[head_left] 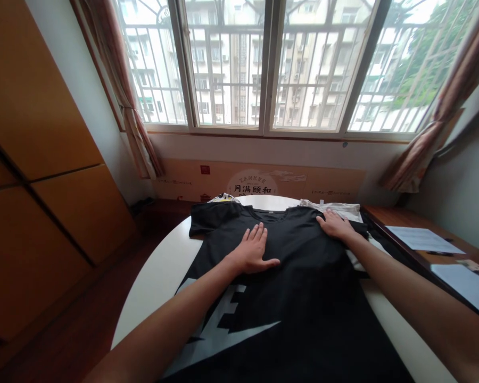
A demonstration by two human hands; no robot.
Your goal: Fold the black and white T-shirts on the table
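A black T-shirt [303, 276] with a large white logo lies spread flat on a round white table [155, 276], its collar toward the window. My left hand [253, 250] rests flat on the upper chest of the shirt, fingers stretched out. My right hand [335, 223] lies flat on the shirt's right shoulder, fingers extended, holding nothing.
A light folded garment [339, 208] lies behind the shirt at the table's far edge. A dark wooden desk [399, 215] with papers [421, 238] stands at right. Wooden cabinets [43, 175] fill the left. A printed cardboard sheet [259, 183] leans below the window.
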